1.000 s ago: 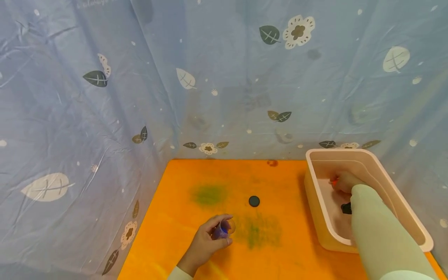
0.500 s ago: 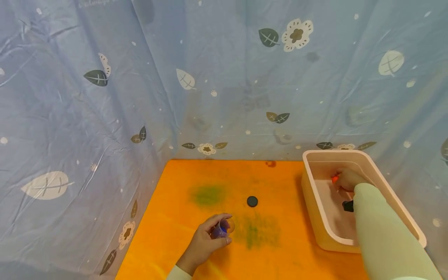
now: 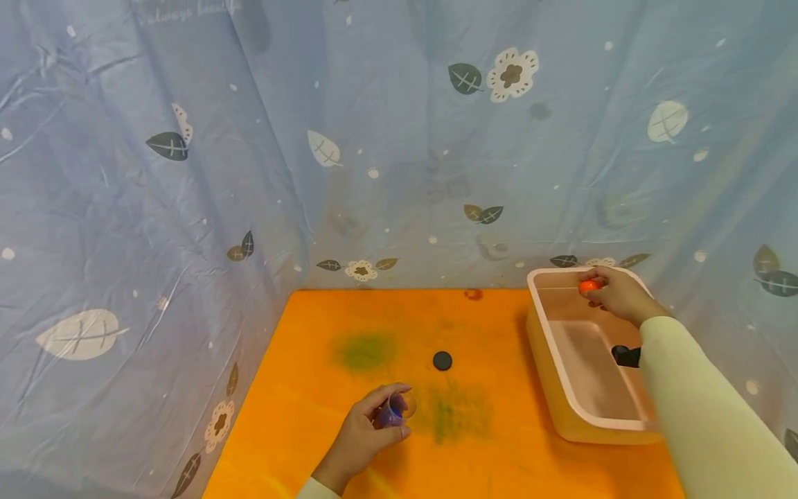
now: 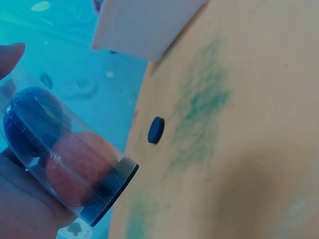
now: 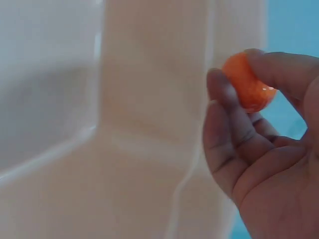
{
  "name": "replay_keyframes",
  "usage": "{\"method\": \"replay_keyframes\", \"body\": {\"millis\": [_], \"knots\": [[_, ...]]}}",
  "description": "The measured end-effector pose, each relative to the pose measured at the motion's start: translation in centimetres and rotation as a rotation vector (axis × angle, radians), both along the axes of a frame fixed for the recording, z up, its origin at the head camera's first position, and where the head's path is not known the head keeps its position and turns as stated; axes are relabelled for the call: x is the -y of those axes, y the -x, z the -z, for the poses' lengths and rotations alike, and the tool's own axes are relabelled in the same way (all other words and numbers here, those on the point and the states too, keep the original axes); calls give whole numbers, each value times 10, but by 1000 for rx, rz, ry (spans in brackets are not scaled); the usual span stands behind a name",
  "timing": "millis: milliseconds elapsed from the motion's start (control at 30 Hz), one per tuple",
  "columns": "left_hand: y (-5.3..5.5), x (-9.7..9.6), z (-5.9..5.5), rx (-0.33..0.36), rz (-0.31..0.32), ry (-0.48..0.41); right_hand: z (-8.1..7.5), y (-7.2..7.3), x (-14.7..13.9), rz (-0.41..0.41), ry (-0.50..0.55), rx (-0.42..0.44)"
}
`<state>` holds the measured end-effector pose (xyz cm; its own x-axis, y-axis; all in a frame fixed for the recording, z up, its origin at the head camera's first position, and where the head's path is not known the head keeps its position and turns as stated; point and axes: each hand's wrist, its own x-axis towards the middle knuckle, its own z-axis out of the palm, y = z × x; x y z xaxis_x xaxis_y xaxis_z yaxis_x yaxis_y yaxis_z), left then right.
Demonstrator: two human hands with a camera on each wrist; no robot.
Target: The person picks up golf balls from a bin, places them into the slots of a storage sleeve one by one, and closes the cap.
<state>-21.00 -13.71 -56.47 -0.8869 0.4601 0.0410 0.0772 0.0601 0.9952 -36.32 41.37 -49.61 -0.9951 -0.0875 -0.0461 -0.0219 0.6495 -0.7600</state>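
My left hand [image 3: 366, 430] grips a clear tube [image 3: 390, 414] above the orange tabletop. In the left wrist view the tube holds a blue ball [image 4: 35, 122] and a reddish-orange ball [image 4: 82, 167], with a dark cap at its lower end; its other end is by the thumb. With my right hand [image 3: 623, 296] I pinch an orange ball [image 5: 249, 83] between thumb and fingers, near the far rim of the pink bin [image 3: 564, 388]. A round black lid [image 3: 442, 360] lies flat on the table between the tube and the bin.
Blue curtains with leaf and flower prints [image 3: 399, 173] hang behind and beside the table [image 3: 349, 312]. Green stains mark the tabletop. The bin stands at the table's right edge; a black object [image 3: 625, 355] shows beside the right sleeve, partly hidden.
The right hand has risen from the bin's floor to its far rim, bringing the orange ball up with it. The left hand keeps its hold on the tube. The view has turned slightly right.
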Motion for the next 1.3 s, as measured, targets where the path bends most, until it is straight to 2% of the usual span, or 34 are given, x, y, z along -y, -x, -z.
{"method": "replay_keyframes", "body": {"millis": [333,500,767,967,1167,1300], "knots": [[2,-3,-1,-1,9,12,-49,-11,34,18,143,-100],[3,-4,-2,-10,6,19,-63,-17,62,10,270,-172],[3,-5,-3,-13,22,11,-84,-34,111,-70,465,-257],[5,-6,-5,-6,23,29,-89,-52,146,-165,502,-238],[6,-7,-6,-18,25,26,-85,-71,179,-258,539,-184],[7,-8,-6,-33,31,22,-79,-81,197,-293,584,-187]]}}
